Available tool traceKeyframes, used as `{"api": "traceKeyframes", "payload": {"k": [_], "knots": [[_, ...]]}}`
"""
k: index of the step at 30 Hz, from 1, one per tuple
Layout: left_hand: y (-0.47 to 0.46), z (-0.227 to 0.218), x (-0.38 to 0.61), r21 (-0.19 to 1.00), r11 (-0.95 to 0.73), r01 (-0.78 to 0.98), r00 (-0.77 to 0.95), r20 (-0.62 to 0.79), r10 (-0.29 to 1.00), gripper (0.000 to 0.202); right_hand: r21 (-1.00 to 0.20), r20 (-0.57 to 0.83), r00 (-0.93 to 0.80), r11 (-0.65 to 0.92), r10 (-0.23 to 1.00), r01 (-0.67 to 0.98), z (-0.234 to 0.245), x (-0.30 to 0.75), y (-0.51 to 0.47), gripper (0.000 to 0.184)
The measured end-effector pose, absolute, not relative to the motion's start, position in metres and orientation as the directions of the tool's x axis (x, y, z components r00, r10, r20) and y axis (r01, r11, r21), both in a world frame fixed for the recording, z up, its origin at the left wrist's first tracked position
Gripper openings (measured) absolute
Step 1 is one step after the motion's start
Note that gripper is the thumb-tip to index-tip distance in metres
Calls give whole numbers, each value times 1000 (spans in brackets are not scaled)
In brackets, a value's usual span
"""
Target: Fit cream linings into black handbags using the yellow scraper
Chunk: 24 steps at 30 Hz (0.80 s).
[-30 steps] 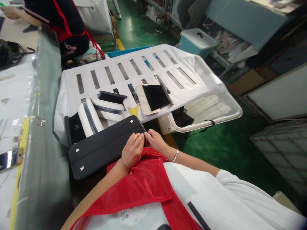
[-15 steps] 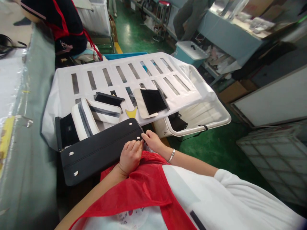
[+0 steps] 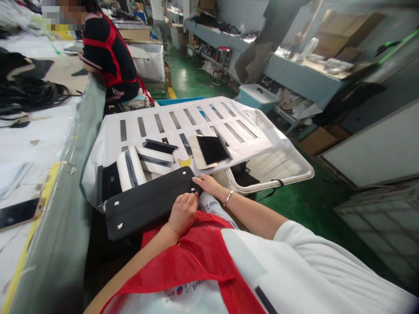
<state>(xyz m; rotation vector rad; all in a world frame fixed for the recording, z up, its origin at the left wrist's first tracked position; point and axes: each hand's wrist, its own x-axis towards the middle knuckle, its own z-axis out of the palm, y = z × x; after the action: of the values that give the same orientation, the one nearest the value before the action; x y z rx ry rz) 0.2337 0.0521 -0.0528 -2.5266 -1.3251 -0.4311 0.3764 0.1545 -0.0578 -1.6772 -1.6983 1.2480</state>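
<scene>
A long black panel (image 3: 150, 201) with rounded corners lies slantwise in front of me. It has a seam along its length and small whitish pieces near its corners. My left hand (image 3: 183, 212) is closed at the panel's right end, fingers curled over the near corner. My right hand (image 3: 208, 184) pinches that same end from the right, thumb and forefinger at the edge; a silver bangle is on the wrist. Just beyond the panel lie white pieces with a dark stripe (image 3: 131, 168), a black piece (image 3: 109, 182) and a cream-and-black flat piece (image 3: 212, 151).
Under these pieces is a white slotted board (image 3: 166, 114), resting over a white plastic tub (image 3: 278, 174). A long worktable (image 3: 70, 144) with a phone (image 3: 19, 213) runs along the left. A co-worker (image 3: 114, 52) sits beyond. A stool (image 3: 222, 65) stands farther off.
My view has tipped up and swung left, so more of the left table and co-worker shows. Both hands stay at the panel's right end; the right hand has slid slightly towards the far corner.
</scene>
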Motion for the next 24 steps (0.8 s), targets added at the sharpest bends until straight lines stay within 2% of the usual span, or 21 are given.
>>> {"api": "traceKeyframes", "payload": {"k": [4, 8, 14, 19, 21, 24], "knots": [[50, -51, 230, -86, -515, 853, 509, 350, 786, 32, -846, -347, -244, -190, 906, 498, -56, 386, 147, 31], [56, -52, 234, -71, -496, 866, 487, 349, 800, 32, -847, -343, -200, -209, 918, 489, -57, 388, 141, 27], [60, -52, 241, -96, -502, 859, 501, 351, 791, 34, -812, -281, -103, -178, 954, 556, -62, 382, 137, 26], [50, -55, 234, -65, -480, 875, 468, 370, 803, 34, -793, -182, -48, -118, 982, 598, -62, 374, 144, 25], [48, -57, 233, -62, -476, 877, 461, 387, 799, 35, -803, -175, -75, -98, 982, 588, -62, 368, 157, 25], [49, -61, 234, -79, -476, 876, 463, 415, 783, 35, -836, -184, -169, -64, 968, 545, -65, 357, 183, 16]]}}
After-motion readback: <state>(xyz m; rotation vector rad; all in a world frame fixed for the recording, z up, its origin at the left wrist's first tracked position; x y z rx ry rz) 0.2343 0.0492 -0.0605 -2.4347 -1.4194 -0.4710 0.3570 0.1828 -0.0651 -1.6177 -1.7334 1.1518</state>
